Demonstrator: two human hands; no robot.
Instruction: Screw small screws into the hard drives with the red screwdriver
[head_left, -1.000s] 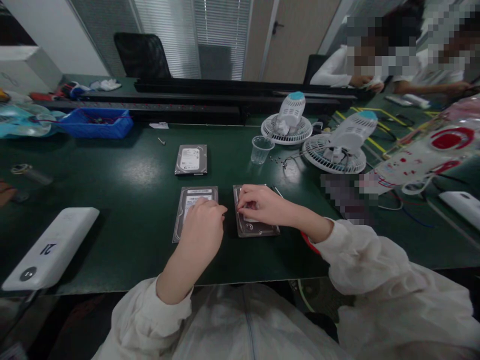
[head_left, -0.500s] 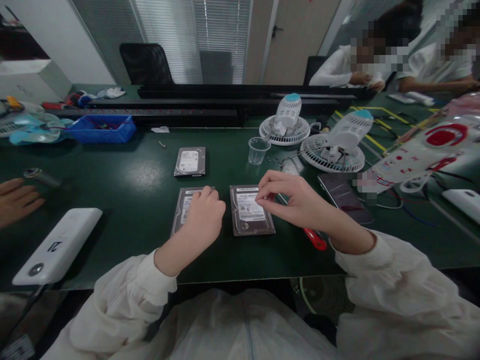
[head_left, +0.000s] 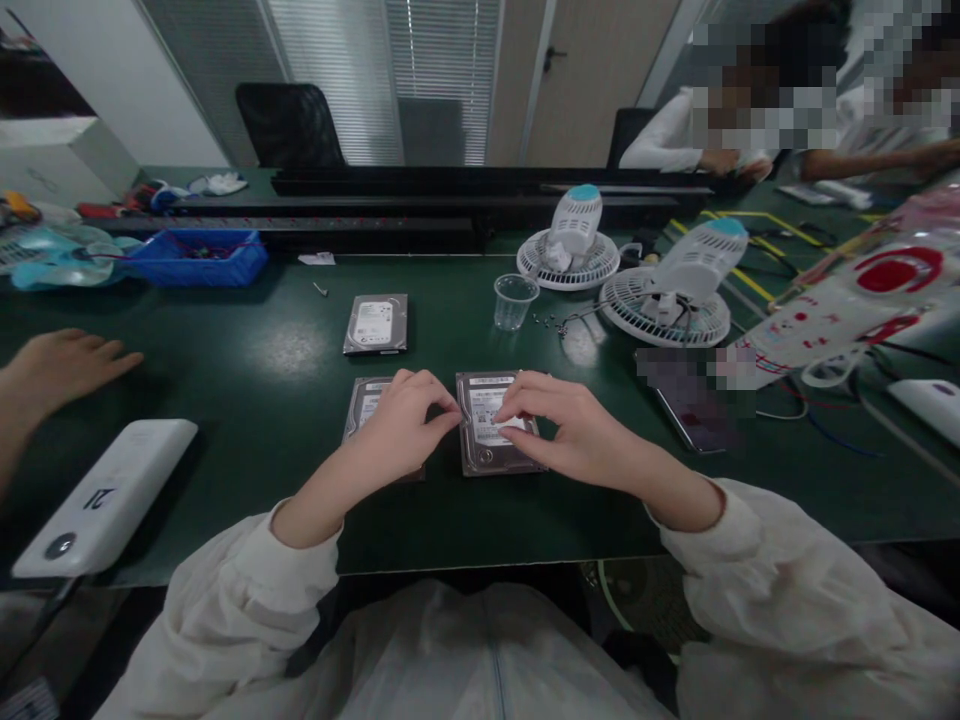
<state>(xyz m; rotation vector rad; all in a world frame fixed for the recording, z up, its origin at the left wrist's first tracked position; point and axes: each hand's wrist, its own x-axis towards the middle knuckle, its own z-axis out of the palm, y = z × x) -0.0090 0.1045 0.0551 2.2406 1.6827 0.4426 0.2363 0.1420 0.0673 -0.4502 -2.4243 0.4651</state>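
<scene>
My left hand [head_left: 405, 425] reaches over the left hard drive [head_left: 360, 405], covering much of it. Its thumb and forefinger are pinched together at the left edge of the right hard drive [head_left: 491, 455]; whatever is between them is too small to make out. Above that drive's white label, the bent fingers of my right hand [head_left: 574, 425] come close together in a pinch, and I cannot see what they hold. Both drives lie flat on the dark green table, side by side. A third hard drive [head_left: 376, 323] lies behind them.
Another person's hand [head_left: 71, 368] reaches in from the left above a white power bank [head_left: 109, 495]. Behind the drives stand a clear plastic cup [head_left: 514, 302], small screws [head_left: 551, 322] and white fans [head_left: 664, 305]. A phone [head_left: 694, 410] lies right; a blue bin [head_left: 199, 257] sits back left.
My left hand has shifted its fingertips right, to the right drive's edge. My right hand has lowered and moved slightly left. The red handle is no longer visible. The other person's hand has reached further in.
</scene>
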